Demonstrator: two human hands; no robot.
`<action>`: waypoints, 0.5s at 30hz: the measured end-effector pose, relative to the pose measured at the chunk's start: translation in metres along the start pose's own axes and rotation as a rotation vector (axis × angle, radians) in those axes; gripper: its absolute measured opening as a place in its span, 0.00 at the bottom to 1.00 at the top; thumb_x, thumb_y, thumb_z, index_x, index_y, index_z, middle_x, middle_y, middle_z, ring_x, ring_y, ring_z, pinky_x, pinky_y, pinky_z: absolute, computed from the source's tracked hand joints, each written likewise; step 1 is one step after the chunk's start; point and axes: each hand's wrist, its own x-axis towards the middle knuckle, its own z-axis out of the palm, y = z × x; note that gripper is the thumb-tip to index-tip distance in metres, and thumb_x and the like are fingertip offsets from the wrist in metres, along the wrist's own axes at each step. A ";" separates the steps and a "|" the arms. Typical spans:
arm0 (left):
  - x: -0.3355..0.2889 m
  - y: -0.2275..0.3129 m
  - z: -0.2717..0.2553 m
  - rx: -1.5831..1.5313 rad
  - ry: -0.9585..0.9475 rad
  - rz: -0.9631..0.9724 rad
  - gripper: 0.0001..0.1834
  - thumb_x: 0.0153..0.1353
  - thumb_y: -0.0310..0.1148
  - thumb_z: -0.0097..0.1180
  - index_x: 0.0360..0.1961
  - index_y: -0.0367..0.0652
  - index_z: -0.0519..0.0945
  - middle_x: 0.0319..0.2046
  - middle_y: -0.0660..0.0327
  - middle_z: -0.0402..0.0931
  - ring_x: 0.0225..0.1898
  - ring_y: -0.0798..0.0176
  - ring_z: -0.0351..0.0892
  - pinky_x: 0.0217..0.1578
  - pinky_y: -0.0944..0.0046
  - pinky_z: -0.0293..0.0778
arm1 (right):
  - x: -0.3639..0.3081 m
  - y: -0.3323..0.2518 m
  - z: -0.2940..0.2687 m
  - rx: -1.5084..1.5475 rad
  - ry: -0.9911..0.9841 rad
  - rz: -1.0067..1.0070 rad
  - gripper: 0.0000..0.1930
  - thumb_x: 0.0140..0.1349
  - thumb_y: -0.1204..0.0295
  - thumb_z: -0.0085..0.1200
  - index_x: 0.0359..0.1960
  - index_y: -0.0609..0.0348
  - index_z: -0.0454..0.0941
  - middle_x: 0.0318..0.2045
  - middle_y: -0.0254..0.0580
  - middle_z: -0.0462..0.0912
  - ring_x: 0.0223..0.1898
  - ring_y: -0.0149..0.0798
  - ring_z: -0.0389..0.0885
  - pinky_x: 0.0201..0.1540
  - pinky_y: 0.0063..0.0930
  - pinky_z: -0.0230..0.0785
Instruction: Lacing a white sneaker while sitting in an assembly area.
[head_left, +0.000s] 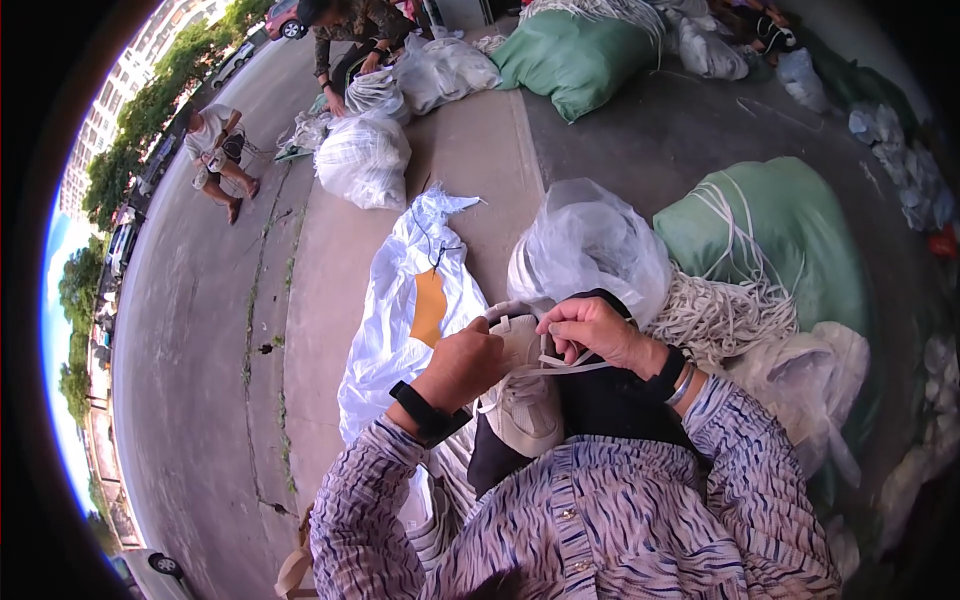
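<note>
A beige sneaker [525, 405] rests on my dark-trousered lap, its toe towards my body. My left hand [468, 360] is closed at the sneaker's left side, against the upper near the lace holes; its fingertips are partly hidden. On the other side, my right hand [598, 332] has thumb and forefinger pinched by the opening, closed on a flat pale shoelace [565, 368]. A length of that lace runs across beneath the right hand, over the sneaker's right edge. Beside my left forearm, more pale shoes [425, 515] are partly visible.
A white sack [385, 330] with an orange patch lies to the left. Ahead stands a clear plastic bag [600, 240]. A heap of white laces [725, 315] sits against a green sack [785, 225] at right. Two people [215, 140] work farther off among bags.
</note>
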 end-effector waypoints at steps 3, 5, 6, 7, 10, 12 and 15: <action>0.009 0.001 0.002 0.058 -0.039 0.089 0.05 0.49 0.32 0.55 0.27 0.46 0.80 0.28 0.60 0.74 0.32 0.57 0.75 0.27 0.60 0.75 | 0.000 0.001 0.000 -0.011 -0.016 -0.040 0.09 0.62 0.75 0.46 0.38 0.65 0.77 0.21 0.32 0.75 0.18 0.22 0.73 0.23 0.13 0.67; 0.010 0.000 0.006 0.053 -0.045 0.188 0.06 0.47 0.28 0.56 0.29 0.44 0.80 0.32 0.55 0.74 0.28 0.54 0.77 0.30 0.59 0.74 | 0.000 0.000 0.001 -0.011 -0.030 -0.061 0.09 0.61 0.75 0.46 0.39 0.65 0.77 0.21 0.32 0.75 0.18 0.22 0.73 0.23 0.13 0.67; 0.010 0.000 0.009 0.029 -0.029 0.129 0.05 0.47 0.28 0.56 0.28 0.44 0.79 0.31 0.57 0.74 0.29 0.55 0.77 0.30 0.59 0.74 | -0.001 0.000 0.001 -0.010 -0.029 -0.065 0.09 0.62 0.75 0.46 0.39 0.65 0.77 0.20 0.32 0.75 0.18 0.22 0.73 0.22 0.13 0.67; 0.009 0.000 0.011 0.013 -0.017 0.118 0.04 0.47 0.28 0.57 0.28 0.45 0.79 0.30 0.60 0.74 0.29 0.55 0.77 0.30 0.59 0.74 | -0.001 -0.001 0.001 -0.021 -0.015 -0.053 0.09 0.62 0.75 0.46 0.39 0.65 0.77 0.20 0.32 0.75 0.18 0.22 0.72 0.22 0.13 0.67; 0.004 0.000 0.015 -0.257 0.045 -0.080 0.03 0.48 0.28 0.57 0.27 0.46 0.79 0.31 0.61 0.75 0.32 0.56 0.77 0.30 0.60 0.74 | -0.002 -0.002 0.003 0.032 0.022 -0.049 0.09 0.61 0.75 0.45 0.37 0.64 0.77 0.19 0.31 0.75 0.16 0.21 0.72 0.20 0.13 0.66; 0.000 0.006 0.018 -0.213 0.074 -0.123 0.04 0.48 0.29 0.58 0.27 0.46 0.78 0.31 0.61 0.76 0.33 0.56 0.77 0.30 0.59 0.74 | -0.002 -0.003 0.004 0.049 0.012 -0.072 0.09 0.62 0.75 0.45 0.37 0.65 0.77 0.19 0.32 0.75 0.16 0.21 0.73 0.20 0.13 0.67; -0.002 0.016 0.023 -0.176 0.175 -0.202 0.06 0.48 0.30 0.58 0.29 0.46 0.76 0.31 0.61 0.76 0.34 0.56 0.77 0.31 0.59 0.73 | -0.001 -0.001 0.003 0.071 0.023 -0.077 0.09 0.62 0.75 0.44 0.38 0.66 0.76 0.19 0.33 0.76 0.16 0.22 0.73 0.21 0.13 0.68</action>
